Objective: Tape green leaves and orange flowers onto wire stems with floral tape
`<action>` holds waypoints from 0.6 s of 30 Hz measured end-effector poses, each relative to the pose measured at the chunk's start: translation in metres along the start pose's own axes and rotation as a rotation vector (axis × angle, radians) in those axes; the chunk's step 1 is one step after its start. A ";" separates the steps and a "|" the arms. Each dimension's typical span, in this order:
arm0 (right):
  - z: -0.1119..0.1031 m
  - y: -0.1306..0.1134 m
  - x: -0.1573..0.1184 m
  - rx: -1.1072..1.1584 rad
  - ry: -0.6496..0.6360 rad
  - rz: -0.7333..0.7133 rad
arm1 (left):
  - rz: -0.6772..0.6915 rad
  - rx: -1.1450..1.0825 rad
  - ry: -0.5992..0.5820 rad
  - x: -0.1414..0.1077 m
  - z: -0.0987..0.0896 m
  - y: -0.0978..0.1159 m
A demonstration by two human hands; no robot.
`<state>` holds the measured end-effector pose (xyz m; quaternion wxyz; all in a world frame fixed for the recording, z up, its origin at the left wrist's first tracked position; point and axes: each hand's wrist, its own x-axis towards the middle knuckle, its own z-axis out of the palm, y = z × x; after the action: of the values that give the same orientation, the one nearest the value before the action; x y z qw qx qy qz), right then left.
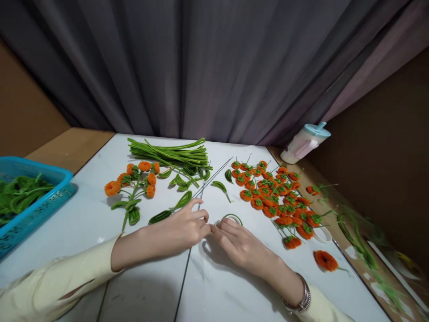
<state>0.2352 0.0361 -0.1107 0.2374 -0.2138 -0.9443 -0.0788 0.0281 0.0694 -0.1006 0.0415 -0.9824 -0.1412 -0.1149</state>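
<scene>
My left hand and my right hand meet at the middle of the white tabletop, thumbs and fingertips pinched together. Between them is something small, with a trace of green, too hidden to name. Just behind my right hand's fingers lies a ring-shaped roll with a green edge, partly covered. Thin dark wires run across the table beyond my left hand. Near that wrist are green fuzzy leaves. A stem of orange fuzzy flowers with leaves lies to the left.
Many orange flower heads on wires are spread at right. A bundle of green fuzzy stems lies at the back. On the left stands a blue basket of green pieces. A lidded cup stands back right, before a dark curtain.
</scene>
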 end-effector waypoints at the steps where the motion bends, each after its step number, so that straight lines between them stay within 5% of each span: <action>1: 0.000 0.000 0.000 0.020 -0.008 0.018 | 0.006 0.027 0.008 0.000 -0.002 0.000; 11: 0.000 0.002 -0.001 0.062 0.021 0.037 | 0.058 0.105 0.120 0.005 -0.009 0.005; 18: 0.001 -0.003 0.001 -0.081 0.095 -0.121 | 0.004 -0.088 -0.081 0.004 -0.015 0.002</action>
<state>0.2327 0.0344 -0.1112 0.2677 -0.1620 -0.9392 -0.1414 0.0292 0.0667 -0.0849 -0.0073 -0.9874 -0.1354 -0.0810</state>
